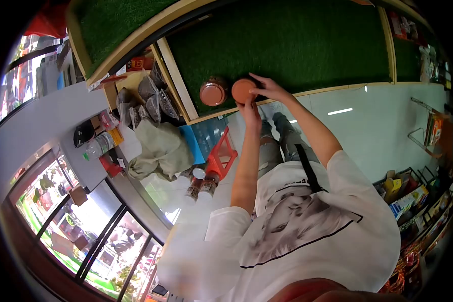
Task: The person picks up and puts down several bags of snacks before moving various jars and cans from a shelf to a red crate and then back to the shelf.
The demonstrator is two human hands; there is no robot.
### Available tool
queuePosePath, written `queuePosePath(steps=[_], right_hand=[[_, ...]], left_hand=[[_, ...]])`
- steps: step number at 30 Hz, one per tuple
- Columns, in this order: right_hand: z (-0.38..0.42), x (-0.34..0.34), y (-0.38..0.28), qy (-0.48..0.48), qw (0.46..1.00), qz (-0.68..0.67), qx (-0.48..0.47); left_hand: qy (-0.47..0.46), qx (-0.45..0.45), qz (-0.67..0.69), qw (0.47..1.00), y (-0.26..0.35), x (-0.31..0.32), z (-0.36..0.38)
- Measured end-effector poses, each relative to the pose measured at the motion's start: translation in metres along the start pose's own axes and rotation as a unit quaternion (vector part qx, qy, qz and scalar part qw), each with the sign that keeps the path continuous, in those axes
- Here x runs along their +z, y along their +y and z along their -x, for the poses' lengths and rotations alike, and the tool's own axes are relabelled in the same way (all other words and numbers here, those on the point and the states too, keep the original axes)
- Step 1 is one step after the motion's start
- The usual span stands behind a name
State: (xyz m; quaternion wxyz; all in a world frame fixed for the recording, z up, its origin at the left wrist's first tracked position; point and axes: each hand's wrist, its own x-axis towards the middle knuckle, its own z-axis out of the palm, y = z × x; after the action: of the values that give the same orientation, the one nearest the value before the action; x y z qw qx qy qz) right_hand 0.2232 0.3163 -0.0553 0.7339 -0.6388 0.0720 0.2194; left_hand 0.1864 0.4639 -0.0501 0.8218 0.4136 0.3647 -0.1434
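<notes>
A round jar with an orange-brown top (pixel 243 91) is near the front edge of the green turf surface (pixel 287 45). My left hand (pixel 249 109) grips its near side. From the right, my right hand (pixel 273 90) curves around the same jar, with the thumb at the top's rim and a finger reaching past the far side. Just left of it, a second round jar with a shiny reddish-brown top (pixel 213 92) rests on the turf, untouched. Much of the held jar's body is hidden below its top.
A wooden rim (pixel 332 89) edges the turf. To the left are bagged goods (pixel 148 103), a grey-green cloth bag (pixel 161 148), a red plastic basket (pixel 221 156) and lidded jars (pixel 209 185). A box of packaged items (pixel 407 194) stands at the lower right.
</notes>
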Motion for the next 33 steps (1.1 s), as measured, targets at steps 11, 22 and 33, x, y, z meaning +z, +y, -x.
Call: queuePosePath(steps=[11,22,33], right_hand=[[-0.027,0.067,0.0,0.001,0.995,0.077,-0.061],[0.104,0.056,0.01,0.081,0.957,0.278,0.024],[0.33,-0.022,0.167,0.444,0.863,-0.039,0.239]], left_hand=[[-0.016,-0.104,-0.087,0.991,0.07,-0.042,0.023],[-0.244,0.26,-0.625,0.694,0.038,-0.078,-0.003],[-0.247,0.18,-0.789,0.532,0.002,-0.104,0.039]])
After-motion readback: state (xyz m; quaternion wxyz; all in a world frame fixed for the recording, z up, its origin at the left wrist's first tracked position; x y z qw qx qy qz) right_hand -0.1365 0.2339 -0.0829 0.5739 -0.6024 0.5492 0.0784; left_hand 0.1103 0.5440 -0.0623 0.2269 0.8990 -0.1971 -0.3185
